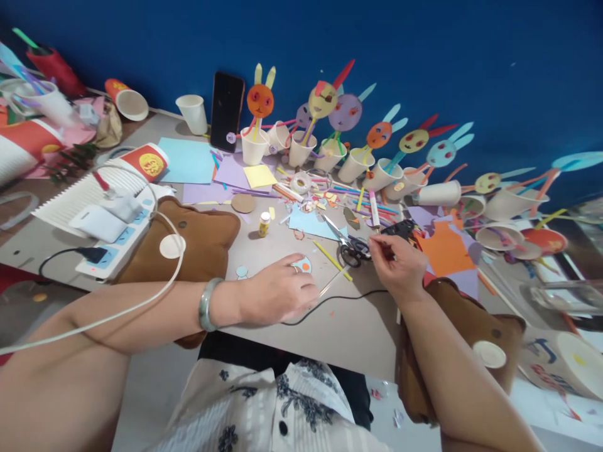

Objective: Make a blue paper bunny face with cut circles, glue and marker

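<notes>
My left hand (282, 290) lies low over the table with its fingers curled at a small light blue paper disc (305, 263) that has an orange dot, and seems to hold it. My right hand (399, 263) is raised a little, thumb and fingertips pinched together; whatever is between them is too small to make out. Black-handled scissors (351, 250) lie beside it, blades pointing away. Between the hands is a yellow stick (332, 260). A small yellow bottle with a white cap (264, 225) stands beyond my left hand, and a small blue paper cutout (242, 272) is near that wrist.
Paper cups with rabbit-faced figures (260, 102) line the blue wall. A phone (227, 112) leans there. Coloured paper and scraps (311, 221) cover the middle. At left, a power strip (117, 251) and white cable crossing my forearm; brown cushions (188, 232) lie either side.
</notes>
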Demonstrator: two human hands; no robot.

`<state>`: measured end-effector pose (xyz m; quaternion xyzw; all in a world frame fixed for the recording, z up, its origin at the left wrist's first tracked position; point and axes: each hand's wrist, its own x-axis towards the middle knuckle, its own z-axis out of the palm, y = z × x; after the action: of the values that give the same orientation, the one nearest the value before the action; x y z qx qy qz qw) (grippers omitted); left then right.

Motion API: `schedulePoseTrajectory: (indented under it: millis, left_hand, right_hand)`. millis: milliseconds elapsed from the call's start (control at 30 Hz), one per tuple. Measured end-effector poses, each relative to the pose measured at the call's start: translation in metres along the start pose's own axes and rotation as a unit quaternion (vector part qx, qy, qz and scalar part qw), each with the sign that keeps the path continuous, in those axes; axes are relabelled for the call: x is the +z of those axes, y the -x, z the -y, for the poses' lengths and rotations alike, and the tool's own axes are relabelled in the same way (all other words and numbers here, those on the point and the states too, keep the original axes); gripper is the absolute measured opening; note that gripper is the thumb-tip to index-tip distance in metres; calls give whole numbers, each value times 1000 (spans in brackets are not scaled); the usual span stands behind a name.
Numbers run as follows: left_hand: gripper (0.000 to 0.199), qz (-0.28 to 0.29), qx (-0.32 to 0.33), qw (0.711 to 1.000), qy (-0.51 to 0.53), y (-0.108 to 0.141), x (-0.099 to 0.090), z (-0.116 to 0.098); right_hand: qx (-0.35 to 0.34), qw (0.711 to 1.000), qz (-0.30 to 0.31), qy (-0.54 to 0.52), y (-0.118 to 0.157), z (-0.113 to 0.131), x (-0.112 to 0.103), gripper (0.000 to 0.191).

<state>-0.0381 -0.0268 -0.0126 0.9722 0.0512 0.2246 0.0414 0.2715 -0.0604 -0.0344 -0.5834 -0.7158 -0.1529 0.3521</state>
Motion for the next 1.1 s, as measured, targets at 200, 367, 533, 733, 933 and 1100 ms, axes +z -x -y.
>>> schedulePoseTrajectory:
  millis: [200,367,533,733,933,1100]
  left_hand:
    - [31,-39,-33,995,-83,1,4,-3]
    - [22,-25,-24,996,-81,1,7,-4]
    - [18,-19,12,998,-66,0,3,-2]
    - [20,-19,45,998,-37,1,-1,-3]
    - [22,-7,100,994,-47,-3,-20,-19]
    - [14,56,41,995,-72,11,-40,-42]
  right_hand:
    - [8,999,21,-39,4,11,-3,9]
    - [-1,999,29,-40,6,15,-1,9]
    - [12,998,44,-49,8,15,2,10]
    - [10,998,34,-48,7,13,3,10]
    - [34,998,28,-44,5,11,4,12]
    - [73,996,33,-47,2,14,5,17]
